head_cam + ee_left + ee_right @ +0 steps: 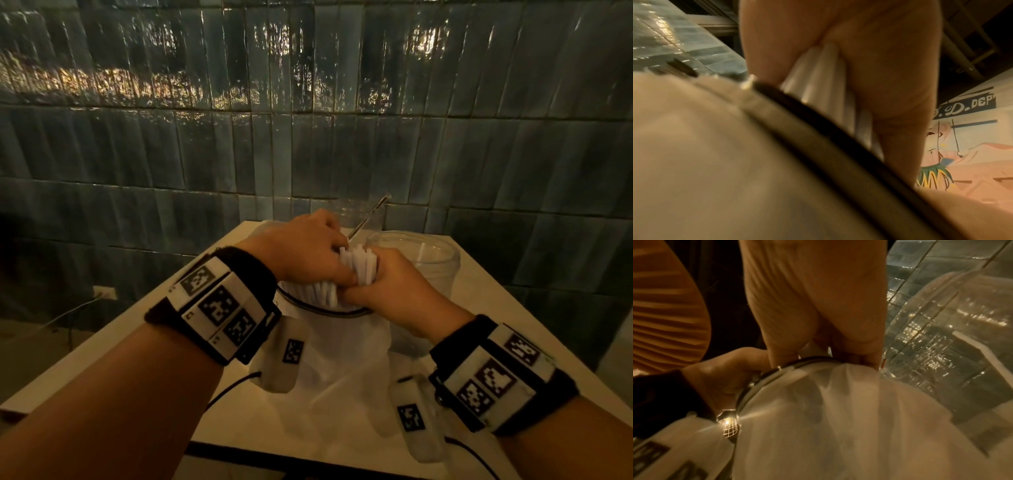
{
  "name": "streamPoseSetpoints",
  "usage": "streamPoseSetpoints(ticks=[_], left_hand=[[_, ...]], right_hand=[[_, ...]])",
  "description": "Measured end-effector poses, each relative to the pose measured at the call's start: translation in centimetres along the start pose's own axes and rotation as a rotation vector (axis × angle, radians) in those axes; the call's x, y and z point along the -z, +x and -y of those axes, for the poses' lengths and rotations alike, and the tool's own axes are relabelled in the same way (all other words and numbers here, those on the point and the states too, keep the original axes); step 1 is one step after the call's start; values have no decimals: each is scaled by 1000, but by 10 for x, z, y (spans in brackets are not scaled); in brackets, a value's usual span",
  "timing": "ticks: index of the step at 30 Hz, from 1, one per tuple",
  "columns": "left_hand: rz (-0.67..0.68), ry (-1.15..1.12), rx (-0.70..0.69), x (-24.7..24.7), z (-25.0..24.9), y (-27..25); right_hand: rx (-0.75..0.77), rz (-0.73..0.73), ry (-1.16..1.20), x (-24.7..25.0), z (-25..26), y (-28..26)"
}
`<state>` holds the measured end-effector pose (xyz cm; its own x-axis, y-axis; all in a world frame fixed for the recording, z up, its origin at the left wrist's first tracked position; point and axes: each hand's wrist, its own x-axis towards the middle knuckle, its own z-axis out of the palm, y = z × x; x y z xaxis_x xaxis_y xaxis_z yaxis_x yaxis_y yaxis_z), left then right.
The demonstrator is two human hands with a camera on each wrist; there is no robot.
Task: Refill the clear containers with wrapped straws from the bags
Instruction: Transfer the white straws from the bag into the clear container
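A bundle of white wrapped straws point(358, 269) stands upright in the mouth of a translucent white bag point(342, 346), which has a dark ring point(291, 301) round its opening. My left hand point(308, 248) grips the bundle from the left and my right hand point(390, 279) grips it from the right, with the thumbs meeting in front. In the left wrist view the straws point(818, 76) run between my fingers point(879, 73) down behind the dark ring point(818, 129). From the right wrist view, my right hand point(818, 305) closes just above the ring point(764, 378) and the bag point(838, 418).
A clear round container point(421, 263) stands just right of the hands on the pale table point(144, 342). Behind it, one thin straw point(370, 216) leans up against the dark tiled wall point(308, 120). Cables hang off both wrists near the table's front edge.
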<state>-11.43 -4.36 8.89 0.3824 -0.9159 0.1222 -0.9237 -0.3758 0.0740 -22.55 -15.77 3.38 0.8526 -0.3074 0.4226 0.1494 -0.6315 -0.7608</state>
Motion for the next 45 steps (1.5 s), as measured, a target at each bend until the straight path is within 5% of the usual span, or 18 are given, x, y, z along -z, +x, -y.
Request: streamPoseSetpoints(ticks=[20,37,45], left_hand=[[-129,-92,-99,-3,-6,7],[-280,-160,-50,-1,27,28],[-171,-138,-70,-3,19,28]], right_hand=[[-17,-2,-51,-2,-14,0],[-72,-159,0,-27,-12,41],[-56,-95,65,-11,-19,30]])
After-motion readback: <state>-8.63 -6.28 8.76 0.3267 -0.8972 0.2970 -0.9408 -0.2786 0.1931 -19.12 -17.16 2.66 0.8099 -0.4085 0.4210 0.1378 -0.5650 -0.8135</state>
